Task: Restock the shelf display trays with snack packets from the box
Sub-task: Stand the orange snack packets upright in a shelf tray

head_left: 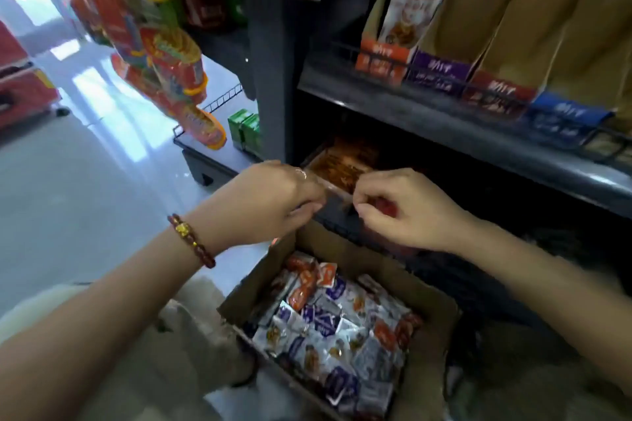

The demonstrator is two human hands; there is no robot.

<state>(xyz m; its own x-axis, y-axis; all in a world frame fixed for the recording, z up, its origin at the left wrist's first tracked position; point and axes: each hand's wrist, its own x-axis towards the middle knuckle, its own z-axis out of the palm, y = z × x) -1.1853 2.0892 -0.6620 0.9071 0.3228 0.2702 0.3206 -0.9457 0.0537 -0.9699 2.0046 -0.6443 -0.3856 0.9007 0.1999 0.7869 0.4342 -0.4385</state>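
The snack packets [328, 321] lie heaped in the open box [431, 290] at the near edge, just below the lower shelf and within easy reach. Just beyond it, the left hand [273, 202] and right hand [410, 212] each pinch a near corner of a reddish packet [338, 169] with curled fingers, probably to square it into the dark lower shelf. On the far upper shelf, most display trays [441, 67] stand empty.

box [429, 302]: brown | snack packets [328, 321]: white, purple, orange | bracelet [191, 240]: red-gold beads | shelf [427, 120]: dark grey
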